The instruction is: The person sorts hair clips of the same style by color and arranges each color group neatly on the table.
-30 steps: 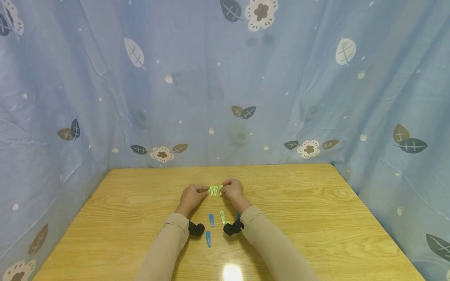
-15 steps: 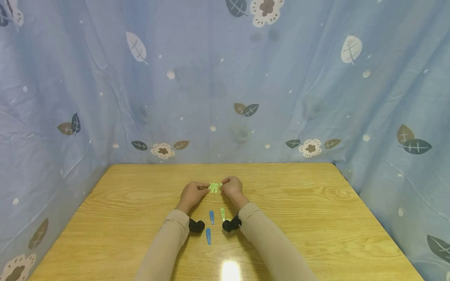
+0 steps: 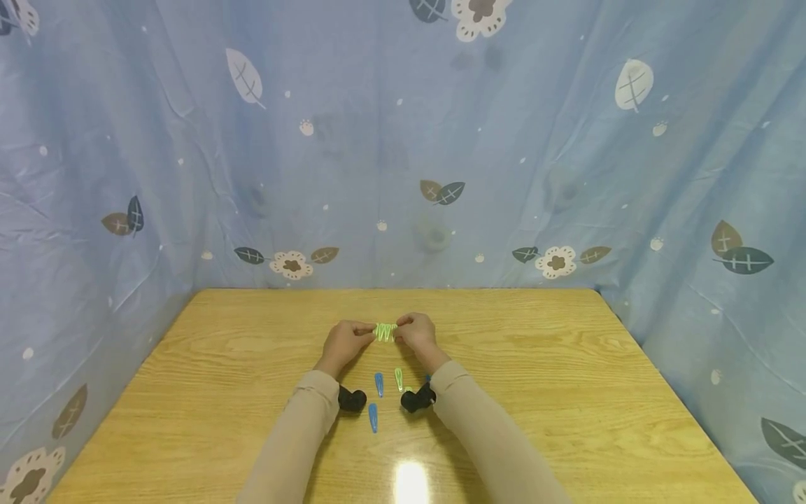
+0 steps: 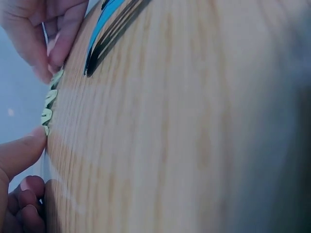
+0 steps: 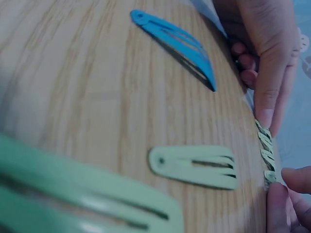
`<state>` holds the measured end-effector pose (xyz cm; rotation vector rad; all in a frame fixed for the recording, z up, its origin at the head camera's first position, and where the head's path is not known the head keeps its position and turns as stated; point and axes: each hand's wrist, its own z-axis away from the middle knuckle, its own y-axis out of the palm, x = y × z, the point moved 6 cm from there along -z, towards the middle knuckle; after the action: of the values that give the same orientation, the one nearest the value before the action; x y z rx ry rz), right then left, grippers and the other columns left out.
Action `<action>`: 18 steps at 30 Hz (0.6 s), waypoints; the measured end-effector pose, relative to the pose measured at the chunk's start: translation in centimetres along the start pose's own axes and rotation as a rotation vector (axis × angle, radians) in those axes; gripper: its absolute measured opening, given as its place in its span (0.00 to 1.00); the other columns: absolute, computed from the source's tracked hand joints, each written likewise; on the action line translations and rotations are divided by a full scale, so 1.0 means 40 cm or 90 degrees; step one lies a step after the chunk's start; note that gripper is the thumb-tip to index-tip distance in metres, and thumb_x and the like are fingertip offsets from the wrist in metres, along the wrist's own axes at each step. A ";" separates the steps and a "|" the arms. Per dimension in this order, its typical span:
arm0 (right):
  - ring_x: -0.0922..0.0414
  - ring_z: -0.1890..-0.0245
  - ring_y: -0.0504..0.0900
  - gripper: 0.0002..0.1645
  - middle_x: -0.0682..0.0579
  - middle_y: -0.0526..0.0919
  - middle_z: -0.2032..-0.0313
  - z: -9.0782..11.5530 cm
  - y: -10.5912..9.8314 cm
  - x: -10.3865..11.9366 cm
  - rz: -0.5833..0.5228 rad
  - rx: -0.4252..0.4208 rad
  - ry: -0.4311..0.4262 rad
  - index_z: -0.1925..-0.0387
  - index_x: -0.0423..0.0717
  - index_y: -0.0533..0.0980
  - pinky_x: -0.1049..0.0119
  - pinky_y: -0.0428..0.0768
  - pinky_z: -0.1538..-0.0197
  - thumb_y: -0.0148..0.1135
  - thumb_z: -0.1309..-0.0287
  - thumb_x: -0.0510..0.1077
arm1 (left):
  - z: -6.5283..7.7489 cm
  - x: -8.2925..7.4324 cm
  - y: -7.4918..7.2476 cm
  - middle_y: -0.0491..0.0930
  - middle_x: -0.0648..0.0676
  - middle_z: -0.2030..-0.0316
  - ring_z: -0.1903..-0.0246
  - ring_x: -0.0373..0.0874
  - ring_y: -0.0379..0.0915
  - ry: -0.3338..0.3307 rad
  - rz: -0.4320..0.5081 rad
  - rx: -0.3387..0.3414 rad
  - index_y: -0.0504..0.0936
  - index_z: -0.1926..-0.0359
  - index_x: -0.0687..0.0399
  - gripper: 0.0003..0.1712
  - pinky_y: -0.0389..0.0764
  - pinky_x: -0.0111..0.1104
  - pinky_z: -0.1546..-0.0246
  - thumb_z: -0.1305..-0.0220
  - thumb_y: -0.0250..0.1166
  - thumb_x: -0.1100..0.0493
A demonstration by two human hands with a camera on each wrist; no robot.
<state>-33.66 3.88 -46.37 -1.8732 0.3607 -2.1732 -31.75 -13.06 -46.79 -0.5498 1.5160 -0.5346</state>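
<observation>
A short row of light-green snap hair clips (image 3: 385, 332) lies side by side on the table, between my two hands. My left hand (image 3: 343, 343) pinches the clip at the row's left end with thumb and finger. At the right end, my right hand (image 3: 418, 334) holds the last clip between thumb and fingers, close against its neighbours. In the right wrist view the clips (image 5: 267, 149) stand in a tight overlapping line, fingertips at both ends. Fingers partly cover the end clips.
Nearer the body lie two blue hair clips (image 3: 379, 384) and a green clip (image 3: 399, 379). Another green clip (image 3: 408, 388) and a bit of blue are mostly hidden by the right wrist camera (image 3: 418, 399). A patterned blue curtain (image 3: 378, 140) encloses the wooden table (image 3: 535, 378).
My right hand has moved slightly left with its green hair clip, closing the gap to the row. The left hand stays at the other end. The head view has tilted slightly.
</observation>
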 end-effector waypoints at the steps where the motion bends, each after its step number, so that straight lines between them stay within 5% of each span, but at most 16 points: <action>1: 0.53 0.69 0.85 0.11 0.41 0.81 0.60 0.000 -0.002 -0.001 -0.013 0.006 -0.002 0.60 0.34 0.79 0.67 0.85 0.64 0.65 0.47 0.33 | -0.001 -0.001 0.000 0.83 0.53 0.51 0.48 0.53 0.77 -0.003 0.003 0.000 0.86 0.53 0.46 0.14 0.77 0.48 0.46 0.40 0.67 0.53; 10: 0.47 0.58 0.83 0.16 0.37 0.78 0.52 0.008 -0.011 -0.013 -0.111 0.059 0.016 0.51 0.31 0.76 0.62 0.84 0.55 0.61 0.42 0.33 | -0.001 -0.006 0.004 0.82 0.54 0.49 0.45 0.53 0.75 -0.013 0.016 0.010 0.86 0.52 0.46 0.14 0.74 0.48 0.43 0.40 0.66 0.53; 18: 0.48 0.53 0.81 0.20 0.38 0.77 0.49 0.031 -0.025 -0.009 -0.087 0.092 0.001 0.47 0.33 0.74 0.59 0.82 0.49 0.60 0.41 0.37 | 0.004 -0.003 -0.005 0.82 0.55 0.49 0.46 0.54 0.75 -0.003 -0.002 0.009 0.85 0.51 0.46 0.14 0.75 0.50 0.45 0.39 0.65 0.53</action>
<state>-32.40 4.91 -46.18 -1.8660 0.0750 -2.2217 -31.58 -13.12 -46.58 -0.5430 1.5056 -0.5454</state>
